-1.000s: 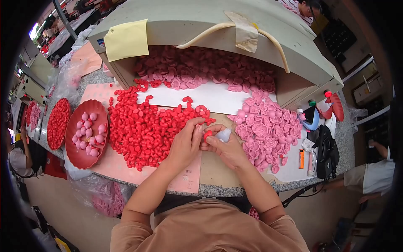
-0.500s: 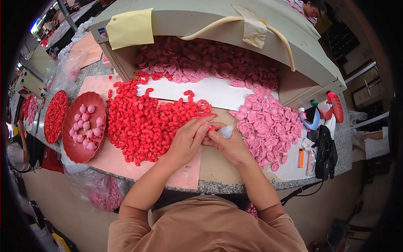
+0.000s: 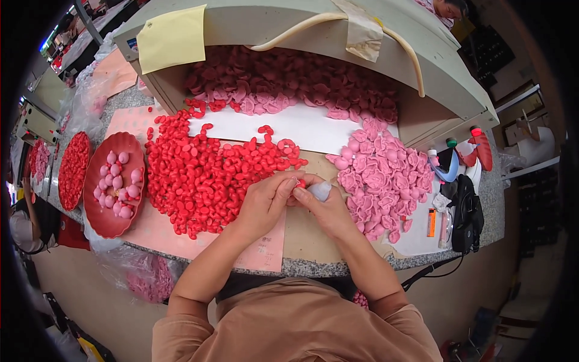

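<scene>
Both my hands meet over the front middle of the bench, fingers closed together. Between the fingertips of my left hand (image 3: 265, 202) a small glossy red plastic piece (image 3: 300, 183) shows; most of it is hidden. My right hand (image 3: 325, 211) is wrapped round a small whitish squeeze bottle (image 3: 320, 190), its fingers touching those of the left. A large heap of similar red plastic pieces (image 3: 205, 181) lies just left of my hands. To their right spreads a heap of pink petal-shaped pieces (image 3: 383, 175).
A red scalloped dish (image 3: 96, 211) with pink pieces stands at the left, beside another dish of red pieces (image 3: 74, 172). A grey hood (image 3: 410, 54) arches over more pink pieces. On the right lie an orange lighter (image 3: 432, 222) and a black pouch (image 3: 467, 214).
The view has shifted slightly, so the bench things sit a little further left. My hands remain together around the red piece and the bottle, their grip nearly the same.
</scene>
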`<state>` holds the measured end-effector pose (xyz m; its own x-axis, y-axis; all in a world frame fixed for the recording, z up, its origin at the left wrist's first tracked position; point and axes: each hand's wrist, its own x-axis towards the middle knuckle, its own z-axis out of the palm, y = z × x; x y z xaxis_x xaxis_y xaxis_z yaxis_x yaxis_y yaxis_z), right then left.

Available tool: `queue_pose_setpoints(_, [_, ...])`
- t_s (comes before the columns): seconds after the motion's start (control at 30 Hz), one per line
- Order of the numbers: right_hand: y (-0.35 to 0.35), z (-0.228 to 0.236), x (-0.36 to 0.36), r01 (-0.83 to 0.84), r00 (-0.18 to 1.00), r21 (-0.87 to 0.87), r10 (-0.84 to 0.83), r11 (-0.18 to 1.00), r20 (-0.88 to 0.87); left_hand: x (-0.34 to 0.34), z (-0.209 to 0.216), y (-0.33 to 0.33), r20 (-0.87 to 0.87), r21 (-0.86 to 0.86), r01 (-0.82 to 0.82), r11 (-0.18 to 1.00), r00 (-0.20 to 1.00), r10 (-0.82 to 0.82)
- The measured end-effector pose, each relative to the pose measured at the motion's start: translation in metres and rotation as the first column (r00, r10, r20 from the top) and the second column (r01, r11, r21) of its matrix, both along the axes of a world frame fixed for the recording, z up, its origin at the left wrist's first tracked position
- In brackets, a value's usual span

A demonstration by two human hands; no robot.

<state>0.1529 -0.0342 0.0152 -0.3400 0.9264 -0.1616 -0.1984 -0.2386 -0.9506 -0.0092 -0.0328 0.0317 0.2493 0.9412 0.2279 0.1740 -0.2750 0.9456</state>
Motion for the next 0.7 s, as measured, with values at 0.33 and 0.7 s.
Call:
queue_pose_setpoints(0.33, [0.003, 0.002, 0.002, -0.035, 0.985, -0.144, 0.010, 0.989, -0.170, 0.001, -0.002, 0.002, 0.044, -0.117, 0.059, 0.991, 0.998, -0.054])
queue_pose_setpoints(0.7, [-0.003, 0.008, -0.004, 0.022, 0.994, -0.013, -0.023, 1.000, -0.105, 0.004, -0.011, 0.001, 0.174, -0.152, 0.039, 0.988, 0.985, -0.012])
